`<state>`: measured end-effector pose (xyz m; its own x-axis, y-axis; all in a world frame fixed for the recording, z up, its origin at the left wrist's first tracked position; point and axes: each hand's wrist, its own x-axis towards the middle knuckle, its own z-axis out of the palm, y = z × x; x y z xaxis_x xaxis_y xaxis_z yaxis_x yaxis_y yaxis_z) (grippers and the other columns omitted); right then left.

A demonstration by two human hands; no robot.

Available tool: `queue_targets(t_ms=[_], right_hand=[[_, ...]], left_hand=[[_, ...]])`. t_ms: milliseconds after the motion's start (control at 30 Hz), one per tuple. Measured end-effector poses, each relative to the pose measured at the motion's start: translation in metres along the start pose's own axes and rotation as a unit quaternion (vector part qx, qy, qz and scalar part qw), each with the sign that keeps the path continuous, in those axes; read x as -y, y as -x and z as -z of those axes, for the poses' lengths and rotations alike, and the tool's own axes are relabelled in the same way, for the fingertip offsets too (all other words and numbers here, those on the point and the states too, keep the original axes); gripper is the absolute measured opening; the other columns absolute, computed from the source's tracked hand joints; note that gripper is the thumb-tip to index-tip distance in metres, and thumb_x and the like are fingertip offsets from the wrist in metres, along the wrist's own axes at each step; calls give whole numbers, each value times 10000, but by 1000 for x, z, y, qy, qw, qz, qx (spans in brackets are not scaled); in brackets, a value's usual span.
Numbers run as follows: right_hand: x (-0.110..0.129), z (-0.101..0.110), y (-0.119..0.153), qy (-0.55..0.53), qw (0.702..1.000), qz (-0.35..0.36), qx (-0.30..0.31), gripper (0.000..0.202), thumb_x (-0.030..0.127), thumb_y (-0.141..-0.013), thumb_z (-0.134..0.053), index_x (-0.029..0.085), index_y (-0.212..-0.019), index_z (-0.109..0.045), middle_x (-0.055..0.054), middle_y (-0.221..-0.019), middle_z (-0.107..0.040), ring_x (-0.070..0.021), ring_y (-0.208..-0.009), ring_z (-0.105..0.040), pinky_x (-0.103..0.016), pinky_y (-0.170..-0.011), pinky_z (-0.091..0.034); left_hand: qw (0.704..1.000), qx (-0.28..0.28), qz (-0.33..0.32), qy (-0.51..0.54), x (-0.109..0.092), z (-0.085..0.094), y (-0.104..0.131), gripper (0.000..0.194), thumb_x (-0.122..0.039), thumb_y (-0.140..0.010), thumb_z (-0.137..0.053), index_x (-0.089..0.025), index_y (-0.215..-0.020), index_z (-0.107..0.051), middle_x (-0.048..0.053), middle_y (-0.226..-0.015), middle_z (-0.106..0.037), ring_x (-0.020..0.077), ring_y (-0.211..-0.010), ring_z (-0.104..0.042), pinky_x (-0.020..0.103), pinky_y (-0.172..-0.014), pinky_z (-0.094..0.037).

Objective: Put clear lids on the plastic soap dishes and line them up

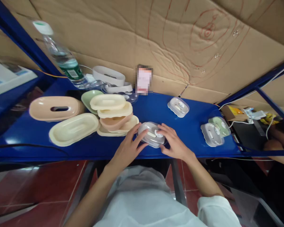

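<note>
A small oval case with a clear lid (151, 134) lies on the blue table (153, 110) near its front edge. My left hand (130, 145) holds the case's left side, fingers curved round the rim. On the right side, my right hand (172, 142) grips the same case with thumb and fingers. To the left are stacked cream trays (107, 102), a loose cream tray (73, 129) and peach oval pieces with a slot (55, 107). A similar lidded case (178, 107) sits farther back, and a grey one (212, 135) beside a green one (219, 126) at the right.
A tilted water bottle (70, 67) and grey oval parts (109, 75) stand at the back left. A blurred phone (144, 79) leans on the cardboard wall (123, 31). Another person's arm (277, 142) shows at the far right, near a cardboard box (234, 113).
</note>
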<state>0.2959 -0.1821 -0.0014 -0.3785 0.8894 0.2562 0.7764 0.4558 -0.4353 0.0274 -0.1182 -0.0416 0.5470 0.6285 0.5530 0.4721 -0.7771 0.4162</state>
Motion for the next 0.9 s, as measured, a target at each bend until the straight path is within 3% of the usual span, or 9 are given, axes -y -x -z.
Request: queue_targets(t_ms=[100,300,467,567,667,833,900], right_hand=[[14,-20,-1,39,999,0,-16,595,354,-1010,-675,234,-1559,-481,-158,-1701,-446,-367,-1656,-277,-648,-1285,-362],[9,-38,2,81,995,6,-59,603,442,-1056,-653,242,-1596,-475,-143,-1681,-481,-352,-1651,-293,-603,-1286,-406],[3,-21,15,132,991,-7,-36,586,474,-1061,-640,277,-1594,-498,-109,-1685,-491,-345,-1636,-332,-583,-1275,-402],[-20,-4,19,180,981,-49,-57,536,467,-1081,-595,274,-1576,-521,-114,-1667,-515,-359,-1633,-333,-618,-1281,-345],[-52,10,15,226,960,-125,-107,511,436,-1105,-516,236,-1575,-526,-157,-1662,-505,-369,-1602,-379,-609,-1247,-369],[-88,19,-7,297,928,-190,-123,512,433,-1100,-485,185,-1542,-557,-195,-1621,-524,-372,-1506,-476,-565,-1202,-413],[-95,24,-15,330,909,-222,-127,522,384,-1086,-491,167,-1559,-537,-223,-1666,-456,-397,-1503,-466,-586,-1195,-408]], left_hand=[[1000,-2,0,21,3,-2,2,643,-351,-1023,-687,-293,-1615,-441,178,-1626,-493,321,-1432,-600,484,-1180,-551],[998,40,12,45,6,-3,2,584,-364,-1055,-634,-324,-1610,-458,155,-1619,-507,319,-1434,-595,513,-1182,-543],[994,80,39,67,4,-2,3,581,-411,-1072,-599,-334,-1626,-442,143,-1655,-467,294,-1380,-633,469,-1137,-578],[992,98,49,55,3,-1,4,578,-406,-1081,-582,-315,-1632,-434,150,-1688,-417,311,-1458,-570,489,-1176,-546],[994,99,35,43,3,-2,3,506,-376,-1091,-554,-288,-1586,-500,150,-1663,-450,326,-1533,-490,531,-1232,-490],[995,95,16,29,1,-2,2,404,-338,-1086,-552,-245,-1475,-614,155,-1657,-469,332,-1531,-497,545,-1251,-474],[996,92,10,19,1,-2,2,379,-334,-1087,-550,-229,-1439,-640,163,-1650,-476,334,-1523,-508,544,-1242,-486]])
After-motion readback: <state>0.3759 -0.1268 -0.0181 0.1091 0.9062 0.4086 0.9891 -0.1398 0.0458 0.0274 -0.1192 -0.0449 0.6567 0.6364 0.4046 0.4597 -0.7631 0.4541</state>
